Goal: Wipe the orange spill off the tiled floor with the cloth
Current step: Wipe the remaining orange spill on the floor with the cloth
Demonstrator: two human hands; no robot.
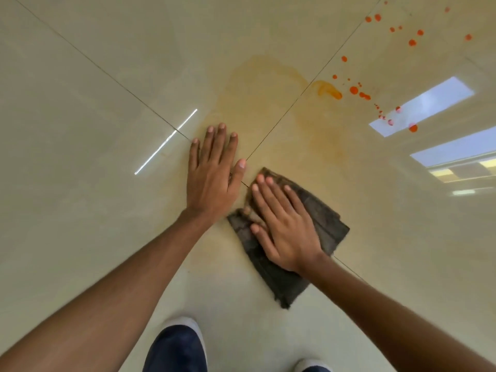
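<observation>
Both hands flat: right hand (285,229) presses cloth (330,224); left hand (212,173) on floor (80,103) beside.

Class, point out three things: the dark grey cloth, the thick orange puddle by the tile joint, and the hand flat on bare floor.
Dark grey cloth (328,224): head view, bare right part.
Thick orange puddle (329,90): head view, its middle.
Left hand (212,178): head view, its back.

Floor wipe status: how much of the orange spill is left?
Done: the middle looks wiped down to a thin orange smear across the tile joint. In hand: right hand presses the dark cloth flat at the smear's near edge; left hand rests flat on the tiled floor. Left: the smear, an orange blob by the joint, and scattered droplets beyond it.
</observation>
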